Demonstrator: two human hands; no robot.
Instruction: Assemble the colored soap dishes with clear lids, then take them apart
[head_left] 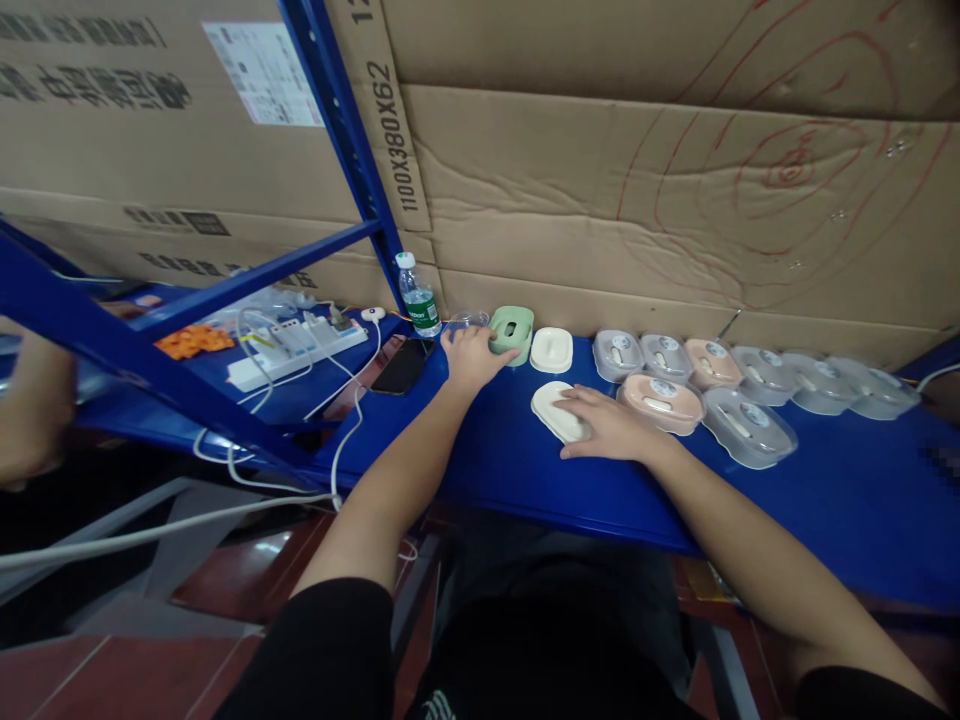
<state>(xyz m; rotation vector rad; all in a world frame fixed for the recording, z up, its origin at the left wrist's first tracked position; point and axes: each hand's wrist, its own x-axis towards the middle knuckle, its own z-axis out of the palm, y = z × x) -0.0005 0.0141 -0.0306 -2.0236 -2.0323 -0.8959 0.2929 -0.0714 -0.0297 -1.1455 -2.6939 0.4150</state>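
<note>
On the blue shelf top, my left hand (472,358) reaches over the near side of a green lid-like piece (514,326) with a dark oval slot. Its thumb stretches across the near edge, and the fingers spread towards a clear plastic container (466,320), partly hidden behind them. My right hand (609,424) lies with fingers apart over the right side of a cream lid (553,408), which sits askew near the front. Its thumb rests by the lid's near edge. A second cream lid (551,350) lies flat beside the green piece, apart from both hands.
Several lidded boxes stand to the right, including a pink box (661,404) and a grey box (750,428). A water bottle (418,298) and a phone (403,366) are left, near a power strip (300,352). Blue posts divide the shelves; another person's arm (37,400) shows far left.
</note>
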